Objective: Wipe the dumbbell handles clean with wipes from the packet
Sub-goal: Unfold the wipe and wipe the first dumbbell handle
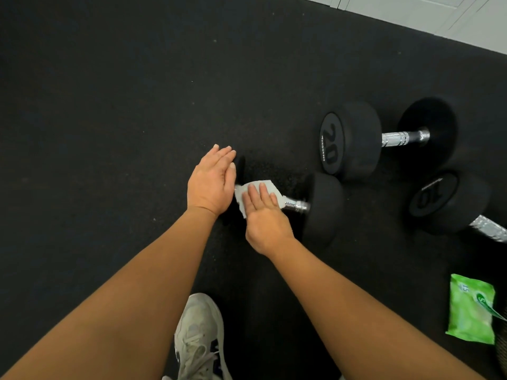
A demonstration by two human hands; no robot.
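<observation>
At the bottom centre a grey sneaker [199,338] stands on the black floor [109,105]; a green wipes packet [470,308] lies at lower right. Mid-frame, the right hand [264,218] presses a white wipe [258,192] flat-fingered onto the nearest dumbbell's handle [296,205], while the left hand [212,179] rests open-palmed against that dumbbell's left end. Beyond, to the right, lie a 20 dumbbell [351,141] and a 10 dumbbell [450,201].

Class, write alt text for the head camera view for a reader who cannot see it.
A person's right hand presses a white wipe onto a dumbbell handle on a black gym floor, the left hand steadying its end. Two more dumbbells and a green wipes packet lie to the right.
</observation>
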